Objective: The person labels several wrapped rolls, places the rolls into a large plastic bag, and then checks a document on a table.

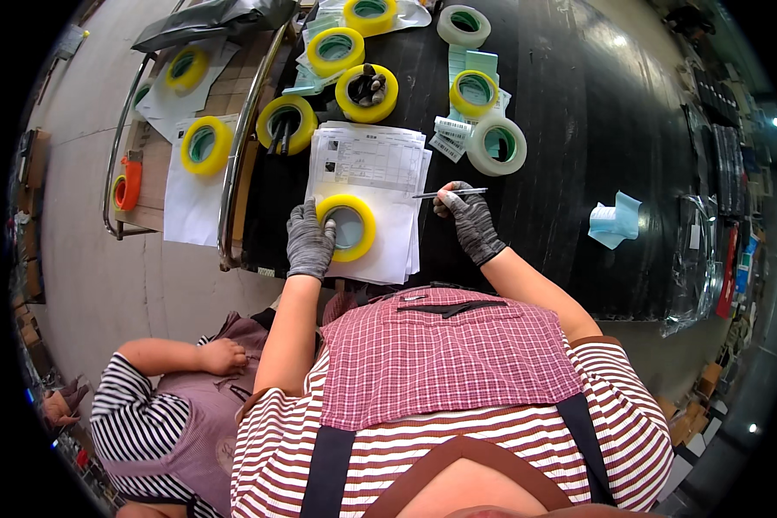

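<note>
My left hand (pixel 309 244), in a grey knit glove, lies flat with fingers stretched out at the left edge of a paper stack (pixel 394 233). Its thumb rests on the left rim of a yellow roll of tape (pixel 369 231) lying on the sheets. The top sheet has a printed table. Just right of the stack, my right hand (pixel 472 220), gloved with bare fingertips, is closed on a slim pen (pixel 470 192). The pen is held nearly level, its tip pointing left toward the papers.
More tape rolls (pixel 335 52) stand behind the papers; one holds dark pen-like sticks (pixel 282 134), another a dark glove (pixel 369 85). Label strips (pixel 451 138) and a clear roll (pixel 514 164) lie right. A blue crumpled wrapper (pixel 615 220) sits farther right. Left are a metal-railed cart (pixel 249 129) and another person (pixel 173 406).
</note>
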Demonstrator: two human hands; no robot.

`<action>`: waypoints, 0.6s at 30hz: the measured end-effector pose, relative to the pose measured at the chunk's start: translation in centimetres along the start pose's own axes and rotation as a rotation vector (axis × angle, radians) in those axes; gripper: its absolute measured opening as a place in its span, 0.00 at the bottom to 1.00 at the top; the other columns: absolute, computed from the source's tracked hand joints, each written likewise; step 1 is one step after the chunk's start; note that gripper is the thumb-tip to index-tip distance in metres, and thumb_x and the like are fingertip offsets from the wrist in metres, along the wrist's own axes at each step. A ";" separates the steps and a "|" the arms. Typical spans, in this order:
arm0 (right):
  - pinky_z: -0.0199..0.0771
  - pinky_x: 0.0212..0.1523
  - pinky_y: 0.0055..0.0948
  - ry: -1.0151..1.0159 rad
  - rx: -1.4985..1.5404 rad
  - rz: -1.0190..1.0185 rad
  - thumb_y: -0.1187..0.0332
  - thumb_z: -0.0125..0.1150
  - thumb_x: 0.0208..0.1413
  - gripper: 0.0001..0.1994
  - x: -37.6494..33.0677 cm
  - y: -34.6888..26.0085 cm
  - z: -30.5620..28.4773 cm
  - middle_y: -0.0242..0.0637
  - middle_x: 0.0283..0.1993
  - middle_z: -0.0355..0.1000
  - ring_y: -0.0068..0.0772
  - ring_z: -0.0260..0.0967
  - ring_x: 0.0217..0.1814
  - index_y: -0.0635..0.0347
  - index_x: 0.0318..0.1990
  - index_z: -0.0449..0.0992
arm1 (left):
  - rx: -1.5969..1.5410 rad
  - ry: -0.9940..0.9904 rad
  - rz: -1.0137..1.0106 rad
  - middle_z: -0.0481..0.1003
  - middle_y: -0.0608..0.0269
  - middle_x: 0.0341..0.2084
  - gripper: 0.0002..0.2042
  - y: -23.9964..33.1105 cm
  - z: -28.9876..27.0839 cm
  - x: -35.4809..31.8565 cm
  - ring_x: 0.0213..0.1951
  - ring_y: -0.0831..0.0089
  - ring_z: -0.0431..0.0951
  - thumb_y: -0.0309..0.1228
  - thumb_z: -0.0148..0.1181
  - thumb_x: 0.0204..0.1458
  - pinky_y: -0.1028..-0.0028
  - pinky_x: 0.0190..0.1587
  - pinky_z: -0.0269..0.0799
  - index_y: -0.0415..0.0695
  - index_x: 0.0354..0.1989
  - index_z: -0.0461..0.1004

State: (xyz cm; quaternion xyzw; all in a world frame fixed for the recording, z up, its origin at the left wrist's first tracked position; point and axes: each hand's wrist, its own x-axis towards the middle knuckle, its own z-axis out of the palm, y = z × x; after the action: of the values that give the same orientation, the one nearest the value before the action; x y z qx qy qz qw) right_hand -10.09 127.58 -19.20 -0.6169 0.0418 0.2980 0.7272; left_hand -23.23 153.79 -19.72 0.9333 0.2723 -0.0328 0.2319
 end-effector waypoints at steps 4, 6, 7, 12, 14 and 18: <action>0.73 0.40 0.24 -0.072 -0.010 -0.053 0.66 0.56 0.56 0.09 0.6 2.4 0.4 0.34 0.34 0.74 0.23 0.72 0.36 0.60 0.41 0.73 | 0.073 0.004 0.022 0.62 0.46 0.52 0.30 0.2 0.4 -0.8 0.53 0.50 0.63 0.32 0.58 0.48 0.61 0.56 0.61 0.42 0.60 0.55; 0.73 0.43 0.24 -0.137 -0.044 -0.139 0.66 0.55 0.57 0.12 0.9 3.3 0.5 0.34 0.36 0.75 0.23 0.72 0.38 0.62 0.44 0.74 | 0.075 0.023 0.026 0.62 0.47 0.52 0.29 0.2 0.6 -0.8 0.52 0.50 0.63 0.31 0.57 0.48 0.60 0.55 0.62 0.43 0.60 0.55; 0.73 0.42 0.23 -0.114 -0.123 -0.159 0.65 0.55 0.57 0.11 0.7 3.3 0.8 0.34 0.35 0.75 0.22 0.72 0.37 0.62 0.43 0.74 | 0.073 0.032 0.023 0.63 0.48 0.52 0.29 0.1 0.9 -0.8 0.52 0.50 0.64 0.31 0.56 0.48 0.60 0.55 0.63 0.43 0.60 0.55; 0.72 0.38 0.24 -0.052 -0.525 -0.236 0.66 0.54 0.56 0.09 0.4 3.4 1.7 0.34 0.31 0.75 0.23 0.73 0.34 0.60 0.40 0.74 | 0.119 0.064 0.027 0.63 0.50 0.52 0.29 -0.3 1.6 -0.8 0.51 0.53 0.65 0.32 0.55 0.48 0.61 0.52 0.66 0.44 0.60 0.56; 0.72 0.37 0.25 -0.045 -0.588 -0.274 0.66 0.53 0.55 0.09 0.2 3.4 2.1 0.37 0.31 0.75 0.28 0.74 0.34 0.59 0.40 0.74 | 0.129 0.050 0.019 0.63 0.51 0.52 0.29 -0.1 1.4 -0.8 0.51 0.54 0.65 0.33 0.55 0.48 0.61 0.52 0.66 0.45 0.60 0.56; 0.72 0.37 0.27 -0.039 -0.715 -0.284 0.65 0.53 0.55 0.09 0.2 3.3 2.4 0.38 0.30 0.75 0.31 0.74 0.33 0.59 0.39 0.74 | 0.131 0.028 0.002 0.63 0.51 0.52 0.29 0.1 1.2 -0.7 0.51 0.54 0.65 0.33 0.55 0.48 0.61 0.52 0.66 0.45 0.60 0.56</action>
State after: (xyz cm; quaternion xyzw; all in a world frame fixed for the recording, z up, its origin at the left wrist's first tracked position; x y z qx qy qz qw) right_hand -12.26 130.06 -21.62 -0.8255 -0.1645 0.2016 0.5009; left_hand -23.69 152.77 -20.61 0.9471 0.2718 -0.0372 0.1663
